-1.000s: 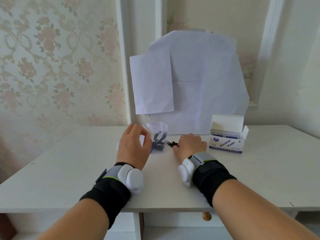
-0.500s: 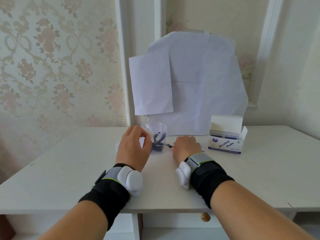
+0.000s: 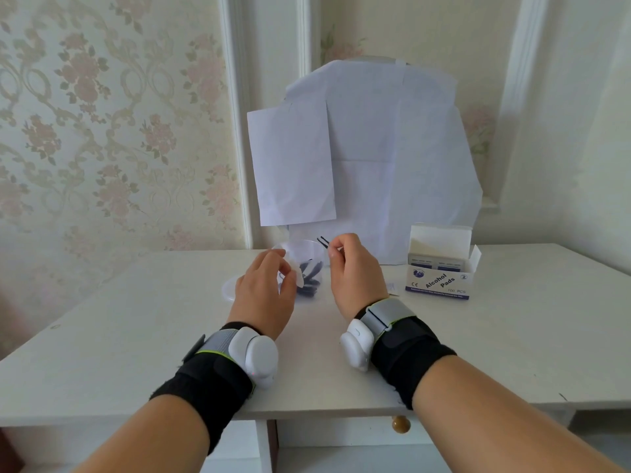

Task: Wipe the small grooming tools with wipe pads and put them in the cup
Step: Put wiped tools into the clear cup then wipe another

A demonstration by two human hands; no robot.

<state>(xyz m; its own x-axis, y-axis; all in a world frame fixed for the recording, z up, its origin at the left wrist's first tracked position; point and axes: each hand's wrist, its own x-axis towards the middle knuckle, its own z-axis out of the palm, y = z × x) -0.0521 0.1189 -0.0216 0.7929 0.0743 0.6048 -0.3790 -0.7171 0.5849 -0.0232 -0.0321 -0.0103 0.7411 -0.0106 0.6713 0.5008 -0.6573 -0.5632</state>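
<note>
A thin black grooming tool (image 3: 322,241), apparently a hairpin, is pinched between the thumb and fingertips of the right hand (image 3: 355,271), which is held raised above the white table (image 3: 136,336) towards its far edge. The pin's dark prongs are seen pointing up and to the left, just above the rim of the clear plastic cup (image 3: 309,268). Several more dark tools are seen standing inside the cup, which is placed near the middle of the table's far edge. A white wipe pad (image 3: 296,272) is held in the curled fingers of the left hand (image 3: 264,295), just in front of the cup and partly covering it. A round clear lid (image 3: 229,288) is laid flat on the table, just beside the cup on its left and partly hidden by the left hand. An open box of alcohol pads (image 3: 440,268) is set towards the far right of the table, well apart from the cup, and a small torn wrapper (image 3: 392,287) is seen just to the left of it. Black wrist straps with white devices are worn on both forearms. Sheets of white paper (image 3: 375,158) are fixed against the wall behind the table. A brass drawer knob (image 3: 400,424) is visible below the near edge.
</note>
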